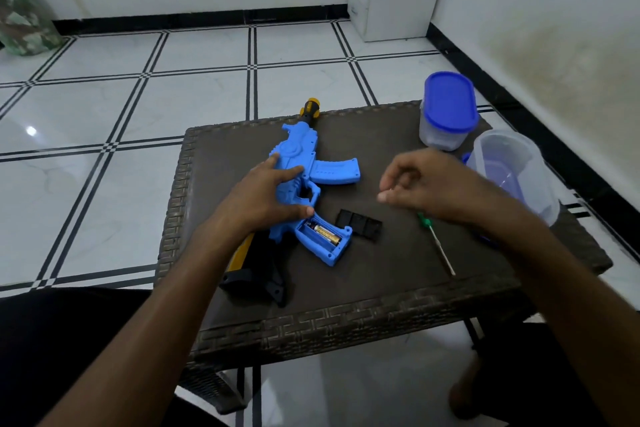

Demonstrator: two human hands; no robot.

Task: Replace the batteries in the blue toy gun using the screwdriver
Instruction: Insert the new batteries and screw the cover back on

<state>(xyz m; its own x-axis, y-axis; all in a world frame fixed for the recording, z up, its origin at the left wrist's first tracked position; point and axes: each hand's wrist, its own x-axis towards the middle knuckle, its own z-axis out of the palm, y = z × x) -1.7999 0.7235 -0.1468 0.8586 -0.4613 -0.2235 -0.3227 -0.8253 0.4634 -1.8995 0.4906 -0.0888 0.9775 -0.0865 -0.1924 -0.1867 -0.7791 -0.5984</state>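
Lying flat on the bench (398, 291), blue toy gun (304, 163) with grip compartment uncovered, battery (323, 231) inside. Left hand (268, 194) spread flat on it; right hand (419, 184) curled, seemingly pinching something tiny. Best kept pinned, old cell levered out end-first. Cover (360, 222), screwdriver (434, 241) just beside.

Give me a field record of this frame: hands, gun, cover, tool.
left hand: rests flat on the blue toy gun
right hand: raised over the table, fingers pinched; whether it holds anything cannot be told
battery compartment: open, one battery visible
cover: off, beside the grip
screwdriver: lying on table, untouched
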